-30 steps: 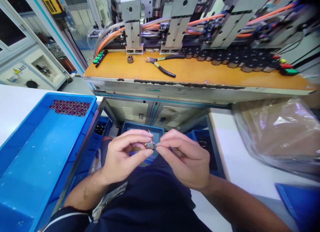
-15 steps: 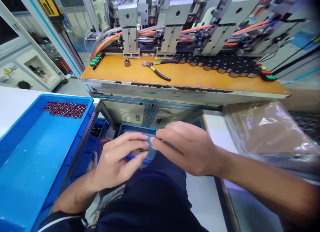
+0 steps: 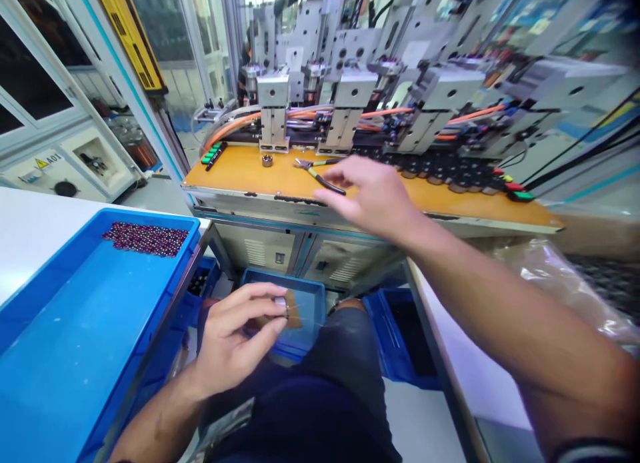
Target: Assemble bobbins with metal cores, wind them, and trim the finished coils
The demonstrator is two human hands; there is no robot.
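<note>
My left hand [image 3: 235, 336] is closed over the lower blue tray, pinching a small round silvery part [image 3: 281, 306] between thumb and fingers. Thin wire-like strands seem to stick out from the part's right side. My right hand [image 3: 373, 193] is stretched over the front of the orange bench top, thumb and fingers apart around the handles of a pair of cutting pliers [image 3: 314, 170]. No firm grip on the pliers shows. Left of their jaws stands one small round brown part [image 3: 267, 160].
Metal machine fixtures [image 3: 350, 90] with orange hoses rise behind the orange bench top [image 3: 235, 176]. Dark round parts [image 3: 450, 173] line its right side. A large blue tray [image 3: 60, 343] at left holds many small reddish parts [image 3: 147, 239]. Clear plastic wrap [image 3: 555, 276] lies at right.
My right hand has left my left hand and moved up and forward to the pliers. My left hand still holds the small part. The camera view has tilted upward.
</note>
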